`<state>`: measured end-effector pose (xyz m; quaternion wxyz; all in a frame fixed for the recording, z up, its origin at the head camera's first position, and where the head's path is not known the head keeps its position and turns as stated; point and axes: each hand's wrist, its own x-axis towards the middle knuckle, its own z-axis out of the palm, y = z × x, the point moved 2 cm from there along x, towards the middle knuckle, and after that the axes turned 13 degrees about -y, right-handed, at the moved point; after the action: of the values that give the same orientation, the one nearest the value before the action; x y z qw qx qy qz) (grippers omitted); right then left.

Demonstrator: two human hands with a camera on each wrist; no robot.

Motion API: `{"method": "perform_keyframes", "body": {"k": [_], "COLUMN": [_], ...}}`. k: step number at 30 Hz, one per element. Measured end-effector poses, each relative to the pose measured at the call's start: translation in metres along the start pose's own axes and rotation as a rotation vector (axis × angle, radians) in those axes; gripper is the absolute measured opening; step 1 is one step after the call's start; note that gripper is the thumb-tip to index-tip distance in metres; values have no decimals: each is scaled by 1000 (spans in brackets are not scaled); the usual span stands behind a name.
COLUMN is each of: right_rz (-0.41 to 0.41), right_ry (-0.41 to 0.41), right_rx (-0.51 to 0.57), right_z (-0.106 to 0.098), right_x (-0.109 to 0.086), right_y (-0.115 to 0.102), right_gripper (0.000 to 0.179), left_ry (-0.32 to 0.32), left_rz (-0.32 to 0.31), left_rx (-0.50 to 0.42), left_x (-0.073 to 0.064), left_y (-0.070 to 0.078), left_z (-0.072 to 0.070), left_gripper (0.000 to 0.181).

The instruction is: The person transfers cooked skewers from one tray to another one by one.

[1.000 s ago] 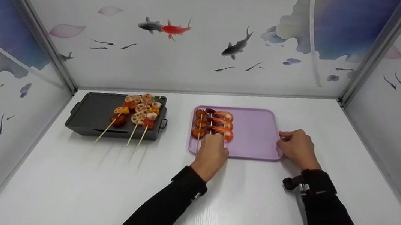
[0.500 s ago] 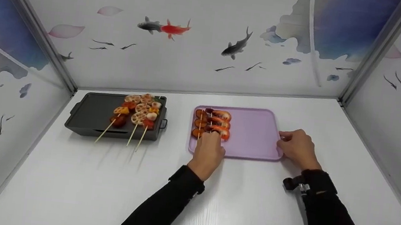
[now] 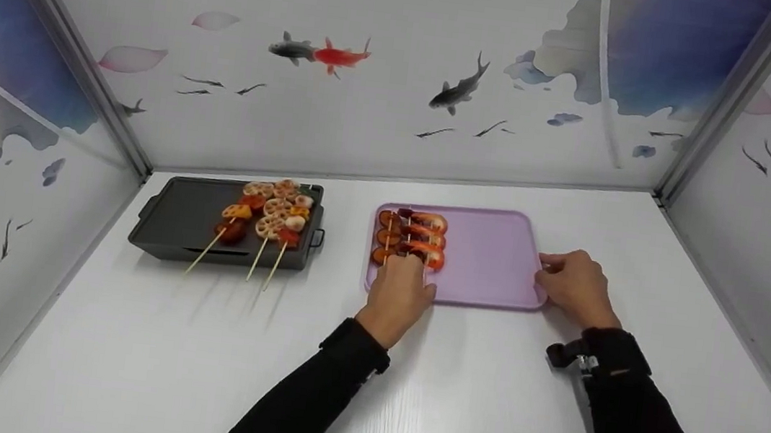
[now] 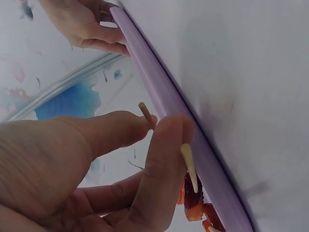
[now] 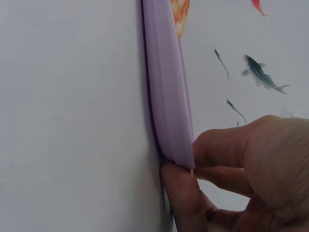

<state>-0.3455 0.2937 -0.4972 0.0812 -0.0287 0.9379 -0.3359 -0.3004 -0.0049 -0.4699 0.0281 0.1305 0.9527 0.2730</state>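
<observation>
My left hand (image 3: 400, 287) is over the front left part of the purple tray (image 3: 486, 257). Its thumb and forefinger pinch the thin wooden stick (image 4: 146, 114) of a shrimp skewer (image 3: 430, 240), whose orange shrimps lie on the tray. Just past the forefinger, a second stick (image 4: 189, 163) runs close to dark red food pieces (image 4: 194, 198). Left of the shrimps lies a skewer of round brown slices (image 3: 387, 237), its lower end partly hidden by the hand. My right hand (image 3: 577, 285) grips the tray's right front corner, thumb above and a finger below the rim.
A dark grill pan (image 3: 189, 216) stands at the left of the white table (image 3: 482, 387). Several lotus root and vegetable skewers (image 3: 275, 211) rest on its right half, with sticks poking past the front edge. Painted wall panels (image 3: 381, 129) enclose the back and sides.
The shrimp skewer has shifted slightly left on the tray, closer to the other skewers, with my left hand. My right hand keeps its hold on the tray corner.
</observation>
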Motion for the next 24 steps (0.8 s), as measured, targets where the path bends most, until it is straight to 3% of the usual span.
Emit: {"method": "perform_keyframes", "body": {"k": [4,11,20,24], "right_rz": [-1,-9,-3,-3], "right_ry": [3,16,12,14], "right_rx": [-1,-3,-2,-12], "right_z": [1,1,1,1], "right_x": [0,0,0,1], "right_y": [1,2,2,3], "right_gripper": [42,41,41,41], "left_ry": [12,96,100,128], "left_rz": [6,23,41,100], "left_rx": [33,192,172,195], "left_x": [-2,-7,-11,-12], "left_y": [2,5,3,1], "left_z": [-2,-11,-23,-26], "left_gripper": [37,31,27,30]}}
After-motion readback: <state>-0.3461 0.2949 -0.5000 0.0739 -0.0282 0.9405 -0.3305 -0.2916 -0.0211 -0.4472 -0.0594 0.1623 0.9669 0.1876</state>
